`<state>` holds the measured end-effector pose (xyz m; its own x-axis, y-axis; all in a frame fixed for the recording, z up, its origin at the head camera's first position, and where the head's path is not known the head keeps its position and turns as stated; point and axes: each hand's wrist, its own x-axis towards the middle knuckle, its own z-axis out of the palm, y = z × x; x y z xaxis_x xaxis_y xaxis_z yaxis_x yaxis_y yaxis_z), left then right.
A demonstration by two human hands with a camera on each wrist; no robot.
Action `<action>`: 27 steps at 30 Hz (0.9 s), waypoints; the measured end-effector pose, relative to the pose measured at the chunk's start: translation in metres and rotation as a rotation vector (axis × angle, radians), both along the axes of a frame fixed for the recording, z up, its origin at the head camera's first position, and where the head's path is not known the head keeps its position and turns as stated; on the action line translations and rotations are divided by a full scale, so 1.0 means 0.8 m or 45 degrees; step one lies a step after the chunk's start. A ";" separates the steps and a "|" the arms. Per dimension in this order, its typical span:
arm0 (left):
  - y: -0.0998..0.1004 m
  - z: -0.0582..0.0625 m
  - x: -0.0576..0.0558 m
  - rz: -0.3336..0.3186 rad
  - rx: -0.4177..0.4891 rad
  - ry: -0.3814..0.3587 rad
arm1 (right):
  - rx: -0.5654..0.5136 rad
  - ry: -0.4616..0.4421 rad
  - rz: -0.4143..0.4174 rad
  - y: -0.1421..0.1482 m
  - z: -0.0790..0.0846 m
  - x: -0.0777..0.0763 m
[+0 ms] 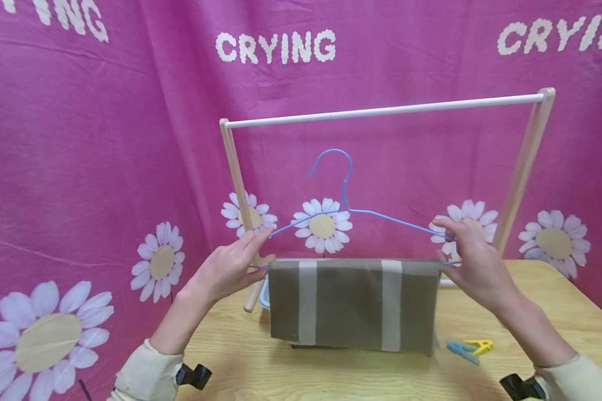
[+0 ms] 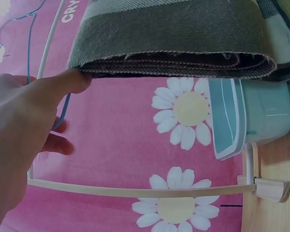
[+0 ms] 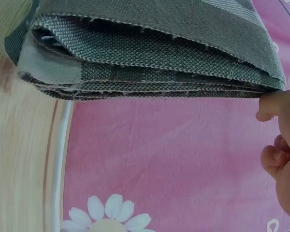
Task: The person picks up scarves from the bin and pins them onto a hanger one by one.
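Observation:
A blue wire hanger stands upright between the two hands, its hook at the top and apart from the rod. Over its lower bar hangs a folded grey-brown woven cloth with pale stripes; the left wrist view shows several layers at the edge of the cloth. My left hand grips the hanger's left end, thumb near the cloth's top corner. At the opposite end, my right hand holds the hanger, with thumb at the top corner of the cloth. The cloth hides most of the lower bar.
A rack with a white rod and wooden legs stands behind the hanger. Behind the cloth is a light-blue plastic bin. Yellow and blue clips lie on the wooden table, at right. A pink flowered curtain surrounds it.

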<state>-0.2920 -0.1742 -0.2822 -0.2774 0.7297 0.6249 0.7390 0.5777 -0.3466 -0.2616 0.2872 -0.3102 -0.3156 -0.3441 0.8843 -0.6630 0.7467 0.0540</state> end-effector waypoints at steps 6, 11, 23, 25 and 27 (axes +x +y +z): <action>0.002 0.000 0.003 0.034 -0.014 -0.066 | 0.024 -0.051 -0.048 0.004 0.004 0.001; 0.002 -0.004 0.002 0.048 -0.036 -0.100 | 0.006 -0.136 -0.099 0.006 0.006 0.006; -0.001 -0.012 0.002 0.072 -0.023 -0.176 | -0.087 -0.158 -0.100 0.012 0.007 0.008; -0.002 -0.011 0.000 0.074 -0.015 -0.158 | -0.106 -0.181 -0.070 0.014 0.007 0.009; -0.004 -0.011 -0.002 0.072 -0.007 -0.122 | -0.146 -0.222 -0.043 0.018 0.006 0.010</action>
